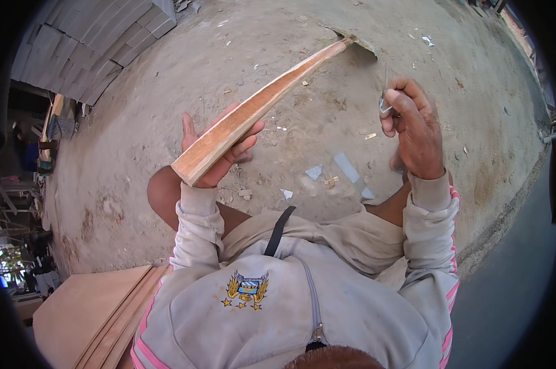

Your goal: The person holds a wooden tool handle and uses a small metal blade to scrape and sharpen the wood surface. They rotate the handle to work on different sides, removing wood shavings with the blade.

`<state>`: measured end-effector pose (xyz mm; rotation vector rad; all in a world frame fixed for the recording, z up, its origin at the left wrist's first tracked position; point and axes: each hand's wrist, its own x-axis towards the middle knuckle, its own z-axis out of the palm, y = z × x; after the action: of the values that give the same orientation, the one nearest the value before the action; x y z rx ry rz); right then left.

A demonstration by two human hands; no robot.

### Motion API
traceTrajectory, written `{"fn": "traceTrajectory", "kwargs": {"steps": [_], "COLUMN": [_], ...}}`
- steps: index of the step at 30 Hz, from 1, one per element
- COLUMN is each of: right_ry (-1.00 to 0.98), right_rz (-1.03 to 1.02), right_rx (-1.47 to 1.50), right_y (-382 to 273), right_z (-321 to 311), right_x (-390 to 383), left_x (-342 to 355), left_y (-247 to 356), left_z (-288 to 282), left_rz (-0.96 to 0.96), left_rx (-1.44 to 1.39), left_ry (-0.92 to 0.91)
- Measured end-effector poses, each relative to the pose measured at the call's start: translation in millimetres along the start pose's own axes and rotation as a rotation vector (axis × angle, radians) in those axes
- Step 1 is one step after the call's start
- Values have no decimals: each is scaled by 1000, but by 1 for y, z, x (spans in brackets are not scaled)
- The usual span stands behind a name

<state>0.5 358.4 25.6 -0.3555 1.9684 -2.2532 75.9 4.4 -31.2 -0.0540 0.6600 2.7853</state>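
Note:
My left hand grips the near end of a long wooden strip that slants up to the right, with its far tip over the dirt ground. My right hand is raised to the right of the strip, apart from it. Its fingers are pinched on a small thin metal piece, which is too small to identify. Both sleeves are pale grey with pink stripes, and my bare knees show below the hands.
The ground is sandy dirt with wood chips, small paper scraps and a flat grey strip. Grey blocks are stacked at the upper left. Flat plywood sheets lie at the lower left. A darker paved edge runs along the right.

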Motion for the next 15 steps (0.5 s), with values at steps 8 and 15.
{"fn": "traceTrajectory", "kwargs": {"steps": [8,15], "right_ry": [-239,-370], "right_rz": [-278,-408], "right_rx": [-751,-1259], "right_y": [29,93], "right_z": [28,53], "right_x": [93,135], "left_x": [-76,-64], "left_y": [-35,-33], "left_z": [38,37], "left_rz": [380,448], "left_rx": [205,542], "left_ry": [303,444]}}
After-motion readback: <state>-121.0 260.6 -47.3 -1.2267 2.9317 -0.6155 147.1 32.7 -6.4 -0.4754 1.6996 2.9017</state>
